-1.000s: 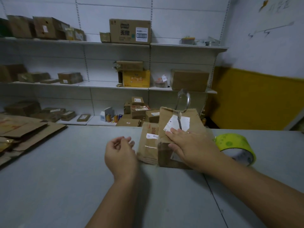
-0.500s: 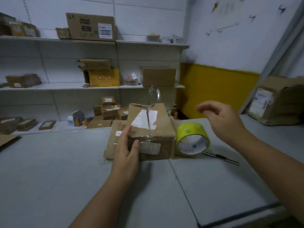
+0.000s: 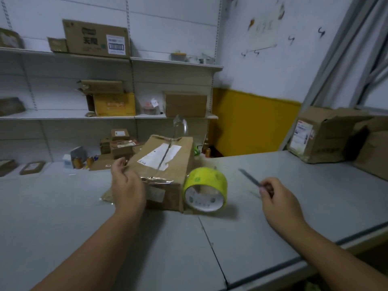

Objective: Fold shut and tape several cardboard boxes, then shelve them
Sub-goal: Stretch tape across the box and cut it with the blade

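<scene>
The box point(image 3: 165, 164) sits on the table point(image 3: 63, 217) beside the yellow tape roll point(image 3: 205, 192), the left hand point(image 3: 128, 185) curled on its edge, the right hand point(image 3: 277, 198) pinching a thin grey tool point(image 3: 249, 179), so I think taping is under way and the loose tape point(image 3: 180, 127) needs a careful cut next.

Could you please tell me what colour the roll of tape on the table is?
The tape roll is bright yellow-green, seen best in the head view.
</scene>
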